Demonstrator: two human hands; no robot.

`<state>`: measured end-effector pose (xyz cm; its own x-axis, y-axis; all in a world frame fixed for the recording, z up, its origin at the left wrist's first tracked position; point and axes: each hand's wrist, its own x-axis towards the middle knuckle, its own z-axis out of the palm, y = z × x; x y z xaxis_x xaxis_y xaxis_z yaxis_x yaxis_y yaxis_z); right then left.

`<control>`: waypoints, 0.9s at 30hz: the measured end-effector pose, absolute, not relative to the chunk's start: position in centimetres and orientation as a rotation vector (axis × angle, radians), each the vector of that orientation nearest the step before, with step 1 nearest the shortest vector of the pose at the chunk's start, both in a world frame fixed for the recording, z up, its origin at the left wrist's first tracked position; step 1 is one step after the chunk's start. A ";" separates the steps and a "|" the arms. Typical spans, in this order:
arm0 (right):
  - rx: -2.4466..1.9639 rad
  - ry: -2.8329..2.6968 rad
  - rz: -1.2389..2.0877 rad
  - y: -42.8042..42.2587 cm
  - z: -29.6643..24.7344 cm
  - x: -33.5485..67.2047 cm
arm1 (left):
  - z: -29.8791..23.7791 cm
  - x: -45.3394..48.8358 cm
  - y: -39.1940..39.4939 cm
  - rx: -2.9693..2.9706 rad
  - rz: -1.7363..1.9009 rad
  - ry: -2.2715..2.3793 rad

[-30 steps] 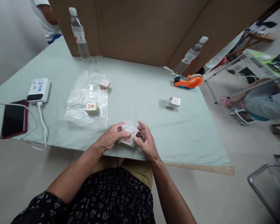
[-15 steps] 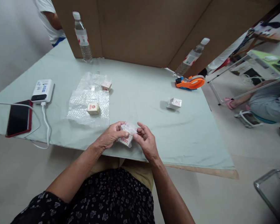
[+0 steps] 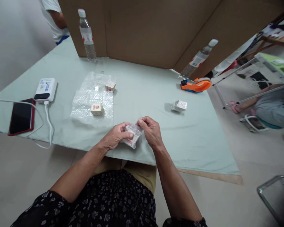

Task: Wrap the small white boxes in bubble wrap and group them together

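Observation:
Near the table's front edge, a small box in bubble wrap (image 3: 132, 138) is tilted between my hands. My left hand (image 3: 115, 137) is closed on it, thumb across its top face. With thumb and fingers, my right hand (image 3: 151, 130) pinches the wrap's upper right edge. Two small cream boxes with red print lie to the left: one box (image 3: 97, 109) rests on bubble wrap (image 3: 81, 108), the other box (image 3: 110, 86) at the wrap's right edge. Farther right sits another wrapped box (image 3: 180, 106).
An orange tape dispenser (image 3: 196, 85) and a water bottle (image 3: 197, 60) stand at the right. Another bottle (image 3: 87, 37) stands before the cardboard panel (image 3: 142, 31). A power bank (image 3: 46, 90) and a phone (image 3: 22, 116) with a cable lie left. Other people are partly visible.
My right hand has moved slightly up and right and now pinches the wrap's edge, pulling it out from the box. My left hand keeps its hold. The whole view has shifted a little.

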<state>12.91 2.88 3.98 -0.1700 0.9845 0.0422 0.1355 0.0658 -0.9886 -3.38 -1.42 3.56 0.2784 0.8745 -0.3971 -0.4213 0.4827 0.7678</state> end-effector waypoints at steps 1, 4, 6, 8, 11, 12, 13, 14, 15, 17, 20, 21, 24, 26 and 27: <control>-1.197 -1.505 1.180 2.7 4.4 12.9 | 3.5 -3.2 -1.3 0.605 0.949 0.929; -1.270 -1.640 1.040 2.1 5.5 12.9 | 3.4 -2.7 -1.2 0.669 0.997 0.979; -1.312 -1.679 0.987 1.8 6.1 12.9 | 3.4 -2.3 -1.2 0.690 1.033 0.996; -1.315 -1.675 0.970 1.6 6.4 12.8 | 3.4 -1.9 -1.1 0.710 1.059 1.015; -1.302 -1.646 0.884 1.4 5.7 12.4 | 3.4 -1.4 -0.8 0.815 1.096 1.095; -1.307 -1.624 0.844 1.4 5.2 12.2 | 3.3 -1.3 -0.6 0.884 1.106 1.143; -1.317 -1.593 0.810 1.4 4.5 12.1 | 3.0 -1.2 -0.4 0.971 1.116 1.206; -1.328 -1.555 0.789 1.5 3.8 11.9 | 2.8 -1.3 -0.2 1.066 1.120 1.283; -1.336 -1.518 0.783 1.6 3.1 11.7 | 2.4 -1.3 -0.1 1.160 1.114 1.368; -1.336 -1.482 0.799 1.9 1.9 11.4 | 1.8 -1.4 0.2 1.315 1.085 1.518; -1.323 -1.537 0.816 2.8 1.1 11.1 | 1.2 -1.6 0.0 1.457 1.133 1.624; -1.321 -1.562 0.817 3.0 1.1 11.1 | 1.1 -1.6 -0.2 1.499 1.185 1.637; -1.317 -1.604 0.818 3.6 1.3 11.0 | 1.1 -1.4 -0.8 1.611 1.332 1.621; -1.318 -1.612 0.819 3.9 1.4 11.0 | 1.1 -1.4 -1.1 1.656 1.356 1.582; -1.318 -1.613 0.817 4.0 1.5 11.1 | 1.2 -1.4 -1.2 1.661 1.347 1.567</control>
